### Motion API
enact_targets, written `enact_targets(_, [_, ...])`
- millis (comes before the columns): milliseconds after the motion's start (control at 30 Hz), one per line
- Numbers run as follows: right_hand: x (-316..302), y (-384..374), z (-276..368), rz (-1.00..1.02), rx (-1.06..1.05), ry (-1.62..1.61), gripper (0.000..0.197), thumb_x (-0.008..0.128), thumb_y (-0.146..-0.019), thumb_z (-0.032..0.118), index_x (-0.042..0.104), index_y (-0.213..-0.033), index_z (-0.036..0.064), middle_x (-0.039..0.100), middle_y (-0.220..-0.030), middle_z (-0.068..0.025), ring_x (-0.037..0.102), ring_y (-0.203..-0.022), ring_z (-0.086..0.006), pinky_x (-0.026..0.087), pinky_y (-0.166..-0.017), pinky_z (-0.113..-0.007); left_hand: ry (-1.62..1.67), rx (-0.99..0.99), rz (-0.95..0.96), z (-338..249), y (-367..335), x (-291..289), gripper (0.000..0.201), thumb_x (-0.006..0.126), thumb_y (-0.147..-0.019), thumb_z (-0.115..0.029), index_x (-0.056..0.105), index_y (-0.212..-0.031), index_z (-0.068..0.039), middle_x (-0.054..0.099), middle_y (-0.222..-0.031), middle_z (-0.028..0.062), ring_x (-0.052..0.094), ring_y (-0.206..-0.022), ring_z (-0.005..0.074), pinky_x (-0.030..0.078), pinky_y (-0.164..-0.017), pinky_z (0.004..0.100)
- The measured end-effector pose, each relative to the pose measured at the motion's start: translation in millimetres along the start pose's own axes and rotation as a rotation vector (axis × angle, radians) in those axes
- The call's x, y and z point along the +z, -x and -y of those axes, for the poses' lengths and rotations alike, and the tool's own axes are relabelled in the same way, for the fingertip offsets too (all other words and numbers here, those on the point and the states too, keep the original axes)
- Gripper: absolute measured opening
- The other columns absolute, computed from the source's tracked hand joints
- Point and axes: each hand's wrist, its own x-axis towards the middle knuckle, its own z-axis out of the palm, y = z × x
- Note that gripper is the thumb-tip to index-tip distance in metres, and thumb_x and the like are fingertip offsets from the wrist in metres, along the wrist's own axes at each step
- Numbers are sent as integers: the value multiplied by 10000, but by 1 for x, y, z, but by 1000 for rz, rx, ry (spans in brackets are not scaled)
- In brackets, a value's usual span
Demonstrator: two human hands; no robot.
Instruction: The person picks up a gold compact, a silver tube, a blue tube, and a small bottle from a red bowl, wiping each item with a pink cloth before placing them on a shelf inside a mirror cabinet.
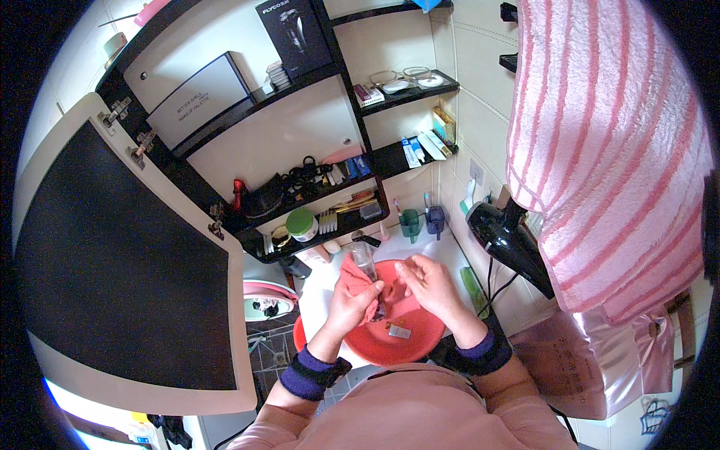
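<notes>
Gripping clear container (363, 259) with red cloth (353, 273) in left hand (351, 306), above red basin (429, 343). Pointing long axis away from body, slightly leftward. Curling right hand (429, 283) fingers just right of container; cannot tell if holding anything.

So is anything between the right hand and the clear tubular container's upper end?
Nothing visible stands between the right hand and the upper end of the clear tubular container; the soft red cloth is on its left.
</notes>
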Motion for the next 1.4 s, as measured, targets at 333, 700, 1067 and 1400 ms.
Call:
enact_targets(333, [23,-16,-11,234,-28,-249,336,646,-923,220,582,-1170,1,669,-967,-44,615,-787,-89,499,-722,-253,115,-48,114,22,0,-7,566,506,-993,-340,343,-1413,2,485,-1359,123,462,-1258,207,351,-1072,349])
enact_targets(700, [25,-28,-13,-65,-265,-273,328,693,-873,117,561,-1162,39,626,-1047,-37,609,-886,-103,501,-731,-242,864,-268,8,27,-1,-9,351,485,-996,-354,504,-1252,-115,591,-1230,81,600,-1096,225,497,-959,387])
enact_targets(1067, [36,-12,-25,-10,-164,-345,417,730,-846,150,520,-1178,10,648,-1052,-96,659,-934,-154,535,-766,-271,637,-196,-221,45,-9,-2,470,377,-1021,-426,494,-1265,-42,628,-1112,123,637,-987,217,537,-853,349])
enact_targets(1400, [28,-5,-23,-25,-348,98,526,757,-811,178,529,-1262,32,660,-1092,-128,666,-960,-201,533,-817,-303,139,-186,-295,83,-17,0,567,469,-993,-406,515,-1206,117,638,-1072,173,631,-959,209,515,-810,320])
